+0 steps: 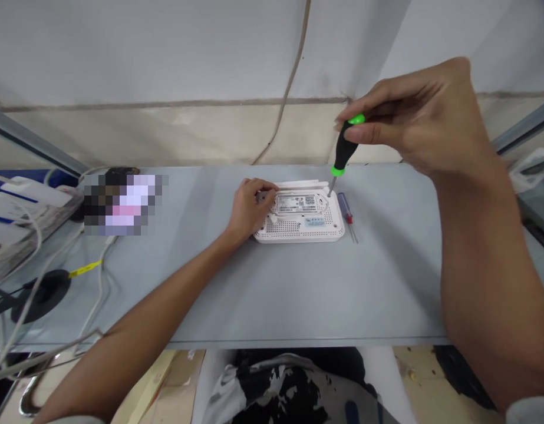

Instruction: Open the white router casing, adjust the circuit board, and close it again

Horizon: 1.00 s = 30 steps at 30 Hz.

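A white router [298,228] lies underside up on the grey table, its vent holes and printed label facing me. My left hand [253,205] grips its left end, thumb and fingers curled over the edge and resting on top. Pinched between the thumb and fingers of my right hand [404,115] is a black and green screwdriver [343,147], held nearly upright. Its tip meets the router's far right corner; the screw hole beneath cannot be made out. Just right of the router lies a second screwdriver [345,207] with a purple and red handle.
Blurred-out items [125,203] lie on the table [307,294] to the left, among white cables [99,282] and a round black base [42,294]. White boxed devices [28,200] stand at the far left. A wall cable [289,88] hangs behind the table.
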Each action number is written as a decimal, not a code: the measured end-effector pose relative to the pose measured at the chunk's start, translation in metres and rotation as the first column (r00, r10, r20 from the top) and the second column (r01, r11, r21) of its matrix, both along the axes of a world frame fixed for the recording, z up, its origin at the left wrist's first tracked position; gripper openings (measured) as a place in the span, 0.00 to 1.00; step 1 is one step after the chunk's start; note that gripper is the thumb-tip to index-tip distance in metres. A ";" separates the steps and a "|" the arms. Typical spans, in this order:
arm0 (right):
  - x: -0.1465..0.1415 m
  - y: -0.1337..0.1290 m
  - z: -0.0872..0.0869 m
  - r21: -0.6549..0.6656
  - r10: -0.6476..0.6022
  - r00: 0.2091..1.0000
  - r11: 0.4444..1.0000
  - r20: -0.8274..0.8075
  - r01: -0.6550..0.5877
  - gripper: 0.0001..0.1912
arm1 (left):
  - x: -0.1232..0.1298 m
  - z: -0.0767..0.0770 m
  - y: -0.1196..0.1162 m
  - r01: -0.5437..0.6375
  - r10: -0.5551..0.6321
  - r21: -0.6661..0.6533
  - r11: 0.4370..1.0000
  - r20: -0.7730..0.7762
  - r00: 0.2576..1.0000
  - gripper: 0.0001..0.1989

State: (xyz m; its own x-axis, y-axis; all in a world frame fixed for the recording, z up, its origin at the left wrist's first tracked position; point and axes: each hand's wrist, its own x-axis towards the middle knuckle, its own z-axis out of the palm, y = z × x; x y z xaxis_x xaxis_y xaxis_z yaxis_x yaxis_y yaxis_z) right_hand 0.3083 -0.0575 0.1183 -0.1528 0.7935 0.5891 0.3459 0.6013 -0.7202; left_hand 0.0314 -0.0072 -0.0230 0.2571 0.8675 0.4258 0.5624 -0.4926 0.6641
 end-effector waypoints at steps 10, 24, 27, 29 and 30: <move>-0.009 0.000 -0.002 0.012 -0.196 0.971 0.980 0.137 0.196 0.15 | 0.002 0.000 -0.002 -0.001 0.001 0.006 1.000 -0.004 1.000 0.08; -0.014 -0.001 -0.001 0.083 -0.275 0.947 0.961 0.164 0.265 0.19 | 0.001 0.002 -0.002 0.000 0.000 -0.018 1.000 -0.007 1.000 0.08; -0.017 -0.002 -0.001 0.111 -0.340 0.929 0.939 0.148 0.326 0.16 | 0.001 0.001 -0.002 -0.005 0.005 -0.017 1.000 0.000 1.000 0.08; -0.014 -0.004 0.002 0.052 -0.220 0.972 0.975 0.085 0.216 0.12 | 0.002 0.000 -0.002 -0.010 0.010 -0.014 1.000 0.006 1.000 0.08; -0.011 -0.006 0.004 0.002 -0.128 0.991 0.992 0.042 0.128 0.11 | 0.002 0.000 -0.002 -0.014 0.014 -0.011 1.000 0.012 1.000 0.08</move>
